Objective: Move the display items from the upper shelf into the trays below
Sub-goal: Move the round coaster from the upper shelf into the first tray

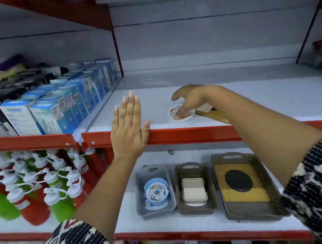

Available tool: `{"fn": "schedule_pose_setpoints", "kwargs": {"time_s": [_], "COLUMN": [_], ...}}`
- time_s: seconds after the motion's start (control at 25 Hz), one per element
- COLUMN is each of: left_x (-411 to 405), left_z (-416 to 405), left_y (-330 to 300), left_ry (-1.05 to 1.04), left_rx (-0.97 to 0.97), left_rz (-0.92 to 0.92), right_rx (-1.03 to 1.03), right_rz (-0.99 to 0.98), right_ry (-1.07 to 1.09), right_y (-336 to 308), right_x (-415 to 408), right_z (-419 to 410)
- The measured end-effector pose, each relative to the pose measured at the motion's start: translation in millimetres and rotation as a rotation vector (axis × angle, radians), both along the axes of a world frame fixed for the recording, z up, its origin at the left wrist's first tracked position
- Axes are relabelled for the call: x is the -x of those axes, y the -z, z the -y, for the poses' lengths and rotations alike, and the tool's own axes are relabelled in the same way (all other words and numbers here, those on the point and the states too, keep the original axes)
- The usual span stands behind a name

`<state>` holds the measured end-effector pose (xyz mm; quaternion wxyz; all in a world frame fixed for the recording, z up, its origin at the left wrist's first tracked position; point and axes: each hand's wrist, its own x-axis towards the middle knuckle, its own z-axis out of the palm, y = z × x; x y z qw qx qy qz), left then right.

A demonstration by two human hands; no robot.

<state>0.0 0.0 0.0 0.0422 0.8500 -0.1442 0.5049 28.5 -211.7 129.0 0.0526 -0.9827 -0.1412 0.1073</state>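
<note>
Fingers together and flat, the left hand [127,129] rested open against the red front edge of the white upper shelf [254,98]. Further right, the right hand [189,100] pressed its fingertips [178,114] on a round white patterned coaster [184,117] lying near that edge, its grip not closed. Beside it lay a beige square piece and a wooden board, mostly hidden by the arm. Below stood a grey plastic tray [142,197], a brown tray [210,188] and a larger brown tray [266,179], each already holding items.
</note>
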Motion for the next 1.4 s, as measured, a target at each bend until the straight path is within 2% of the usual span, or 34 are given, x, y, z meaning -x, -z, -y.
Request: {"fn": "schedule_pose_setpoints", "kwargs": {"time_s": [0.12,0.36,0.48,0.64,0.84,1.04,1.16,1.24,1.4], "left_x": [-5.1,-13.7,-13.7,-12.0,-9.0,-5.3,-2.8,-1.4,-1.5], "left_z": [2.1,-0.6,1.3,1.7,2.7,3.9,3.4,2.9,3.1], "left_y": [4.2,14.0,14.4,12.3,9.1,4.2,3.4,3.4,3.5], "left_ry": [-0.018,0.01,0.001,-0.015,-0.052,-0.063,-0.068,-0.063,-0.071], "left_rx": [0.033,-0.031,-0.026,-0.016,-0.018,-0.02,-0.02,-0.022,-0.033], "left_rz": [0.102,0.227,0.256,0.245,0.199,0.145,0.108,0.085,0.094], "right_rx": [0.149,0.224,0.16,0.026,-0.275,-0.9,-1.158,-1.28,-1.367], "right_rz": [-0.04,-0.066,-0.07,-0.099,-0.129,-0.118,-0.145,-0.185,-0.263], "right_ry": [-0.037,-0.1,-0.139,-0.091,0.03,0.256,0.314,0.337,0.379], "right_y": [-11.7,-14.6,-17.8,-29.2,-39.6,-28.9,-13.7,1.5,42.4], "right_x": [-17.2,-38.5,-45.5,-42.4,-13.0,31.9,64.5,86.7,117.5], "right_z": [-6.8,-19.6,-19.3,-13.1,9.7,36.4,42.2,41.2,36.6]}}
